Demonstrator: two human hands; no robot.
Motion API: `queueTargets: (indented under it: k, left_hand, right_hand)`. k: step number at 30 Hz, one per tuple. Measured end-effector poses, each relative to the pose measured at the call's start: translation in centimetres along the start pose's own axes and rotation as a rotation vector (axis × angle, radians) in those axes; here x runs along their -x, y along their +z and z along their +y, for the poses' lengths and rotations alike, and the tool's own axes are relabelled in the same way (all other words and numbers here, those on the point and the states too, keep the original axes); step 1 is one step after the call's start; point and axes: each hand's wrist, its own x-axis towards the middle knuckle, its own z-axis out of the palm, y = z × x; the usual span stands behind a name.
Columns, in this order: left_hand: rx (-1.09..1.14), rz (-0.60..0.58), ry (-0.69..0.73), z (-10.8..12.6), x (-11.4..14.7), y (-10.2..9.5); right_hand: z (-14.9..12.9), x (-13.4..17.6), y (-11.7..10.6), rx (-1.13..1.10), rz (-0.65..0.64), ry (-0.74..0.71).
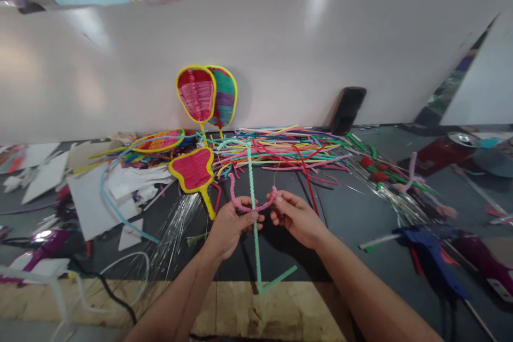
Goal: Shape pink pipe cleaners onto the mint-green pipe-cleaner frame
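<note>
Between my hands a pink pipe cleaner (261,207) curves in a shallow U and crosses a long mint-green pipe cleaner (251,176). The mint one stands nearly upright, bent at its lower end. My left hand (232,227) pinches both at the crossing. On the right, my right hand (298,216) is closed on the pink one's tip, where a thin wire rises. Just left of my hands lies a pink fan shape with a yellow fuzzy border (195,168) and a yellow handle.
Behind lies a pile of coloured pipe cleaners (280,149). Two yellow-edged fans (196,93) and a phone (348,109) lean on the white partition (276,53). At right are a blue glue gun (430,256) and a red can (444,152). White paper pieces (102,197) lie left.
</note>
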Motion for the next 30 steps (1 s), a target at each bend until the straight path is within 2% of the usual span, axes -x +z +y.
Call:
queueTargets:
  k: [4,11,17,23,30]
  left_hand:
    - [0.016,-0.046,-0.016,-0.2,-0.2,-0.1]
    - [0.108,-0.004,-0.02,-0.8,-0.6,-0.2]
    - [0.132,-0.085,-0.049,-0.9,-1.0,-0.9]
    - [0.045,-0.053,-0.07,-1.0,-0.9,-0.9]
    - [0.121,0.014,-0.02,-0.9,-0.7,-0.2]
  right_hand:
    - [0.8,0.0,0.2,0.04,-0.026,0.026]
    - [1.5,-0.2,0.2,0.094,0.009,0.02]
    - [1.6,-0.2,0.2,0.109,0.065,-0.022]
    - [1.6,0.0,0.4,0.146,0.088,-0.102]
    - [1.8,-0.1,0.2,0.198,0.084,-0.091]
